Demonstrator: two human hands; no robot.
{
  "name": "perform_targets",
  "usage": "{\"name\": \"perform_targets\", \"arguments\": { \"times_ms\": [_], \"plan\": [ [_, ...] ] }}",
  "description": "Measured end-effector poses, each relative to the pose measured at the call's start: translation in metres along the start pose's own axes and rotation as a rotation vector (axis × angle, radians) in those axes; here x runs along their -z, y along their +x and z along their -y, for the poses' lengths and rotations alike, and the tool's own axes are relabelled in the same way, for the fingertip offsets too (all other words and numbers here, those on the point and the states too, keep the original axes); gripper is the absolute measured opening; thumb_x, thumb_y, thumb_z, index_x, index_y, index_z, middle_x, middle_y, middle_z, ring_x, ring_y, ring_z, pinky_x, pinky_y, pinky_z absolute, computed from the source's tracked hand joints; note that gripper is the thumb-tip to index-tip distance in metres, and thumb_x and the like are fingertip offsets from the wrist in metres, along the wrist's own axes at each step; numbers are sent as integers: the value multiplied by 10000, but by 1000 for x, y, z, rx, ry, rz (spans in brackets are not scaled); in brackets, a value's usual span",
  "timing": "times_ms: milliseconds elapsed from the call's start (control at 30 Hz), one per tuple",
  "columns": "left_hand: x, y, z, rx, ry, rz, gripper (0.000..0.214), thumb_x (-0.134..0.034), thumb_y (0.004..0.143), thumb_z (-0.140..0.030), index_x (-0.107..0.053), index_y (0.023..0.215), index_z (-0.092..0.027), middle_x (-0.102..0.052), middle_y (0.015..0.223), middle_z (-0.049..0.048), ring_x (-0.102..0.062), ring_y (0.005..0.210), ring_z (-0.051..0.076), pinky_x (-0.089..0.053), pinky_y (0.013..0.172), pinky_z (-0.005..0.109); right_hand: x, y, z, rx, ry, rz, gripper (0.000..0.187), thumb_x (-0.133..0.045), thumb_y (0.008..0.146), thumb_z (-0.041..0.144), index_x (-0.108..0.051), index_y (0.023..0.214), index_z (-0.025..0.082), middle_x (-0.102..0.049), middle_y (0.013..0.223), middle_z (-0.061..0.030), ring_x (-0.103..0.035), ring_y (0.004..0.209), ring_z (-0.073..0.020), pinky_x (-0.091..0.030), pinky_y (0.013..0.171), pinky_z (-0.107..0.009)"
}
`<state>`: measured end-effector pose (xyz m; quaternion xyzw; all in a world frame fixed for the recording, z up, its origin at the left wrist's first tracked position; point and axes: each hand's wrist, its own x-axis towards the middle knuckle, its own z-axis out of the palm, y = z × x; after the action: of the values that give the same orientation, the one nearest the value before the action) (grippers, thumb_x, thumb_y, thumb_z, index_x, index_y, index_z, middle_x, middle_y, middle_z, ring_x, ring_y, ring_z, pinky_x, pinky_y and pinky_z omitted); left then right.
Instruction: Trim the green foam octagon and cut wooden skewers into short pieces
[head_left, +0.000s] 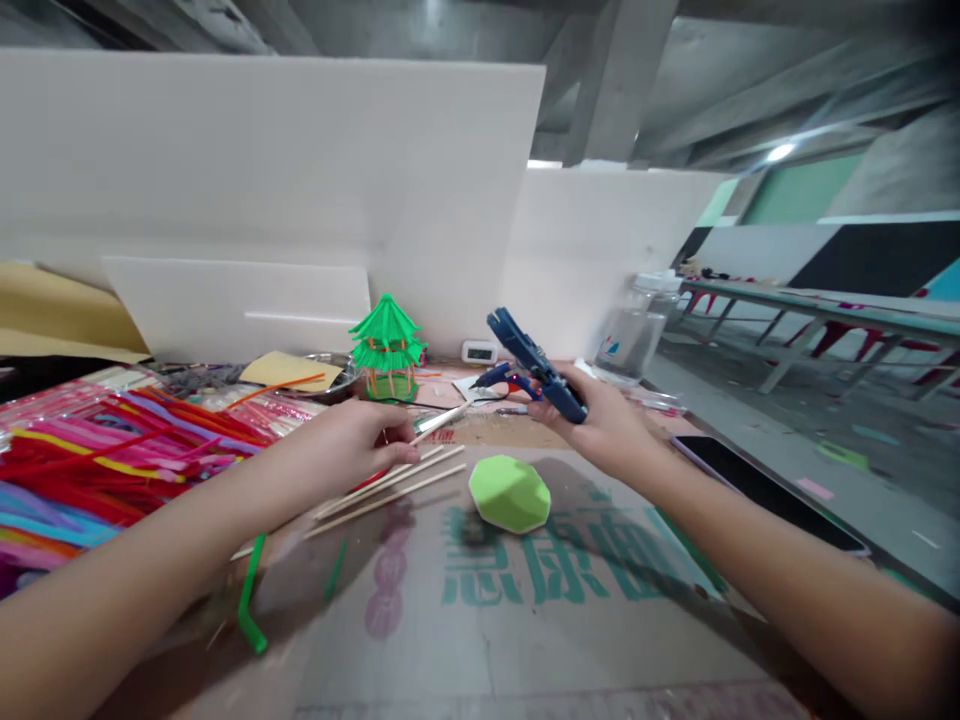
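Note:
My left hand (382,438) pinches a thin wooden stick (444,424) that points up and to the right. Below that hand, several more wooden sticks (409,490) lie on the cardboard sheet (420,660). In my right hand (600,420) is a pair of dark blue pliers (536,362), raised with its head toward the upper left. A light green octagonal piece (510,494) lies on the cardboard between my hands. Behind the pliers, a blue glue gun (493,376) rests near the back. A small green pagoda (387,350) stands upright beyond my left hand.
Colourful pipe cleaners (135,450) are heaped at the left. A bent green pipe cleaner piece (251,600) lies in front. A phone (765,490) is at the right edge, a clear water bottle (637,325) behind it. White boards (442,230) and a small digital clock (479,351) stand at the back.

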<state>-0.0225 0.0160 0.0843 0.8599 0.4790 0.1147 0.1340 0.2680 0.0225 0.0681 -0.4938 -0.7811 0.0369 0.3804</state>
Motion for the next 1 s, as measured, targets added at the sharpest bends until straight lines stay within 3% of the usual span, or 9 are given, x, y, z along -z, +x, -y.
{"name": "perform_targets", "arguments": {
  "times_ms": [167,400,567,800,900,1000],
  "plan": [
    [10,-12,-11,-29,-119,-99,273,-483,888,-453,-638,968,-243,-673,840,-6,-609,737,172,-402,594,235,-2,-1,3,57,104,-34,417,-619,823,407,-538,1172,195,-642,1091,-97,-610,972,-255,-479,836,-377],
    [10,-17,-18,-83,-245,-133,277,-479,901,-450,-635,919,-221,-646,772,-13,-582,676,153,-408,576,229,-1,-3,9,82,85,-75,343,-617,822,377,-554,1116,212,-665,1031,-96,-633,913,-265,-511,777,-400],
    [7,-17,-19,-149,-268,-209,250,-456,923,-386,-614,1000,-209,-666,874,11,-606,778,165,-444,661,247,-4,-6,3,201,37,-113,459,-660,775,280,-499,1204,246,-598,1223,-119,-585,1106,-299,-480,924,-458],
    [8,-17,-25,-222,-283,-270,203,-457,942,-342,-602,931,-202,-625,811,-3,-568,732,139,-432,656,240,-5,-7,-1,250,-33,-114,532,-647,749,184,-465,1245,249,-557,1261,-121,-528,1173,-298,-437,990,-473],
    [7,-14,-22,-198,-410,-286,175,-502,926,-353,-590,925,-201,-621,797,-11,-568,700,127,-453,636,236,-5,-7,-1,245,-16,-120,520,-639,760,198,-460,1245,255,-559,1256,-119,-537,1162,-299,-447,976,-478],
    [7,-10,-15,-169,-682,-299,223,-562,892,-412,-552,908,-189,-640,831,0,-620,745,140,-514,664,254,-6,-6,-1,211,4,-120,498,-637,771,219,-463,1236,257,-569,1235,-113,-553,1137,-296,-463,957,-470]
  ]
}}
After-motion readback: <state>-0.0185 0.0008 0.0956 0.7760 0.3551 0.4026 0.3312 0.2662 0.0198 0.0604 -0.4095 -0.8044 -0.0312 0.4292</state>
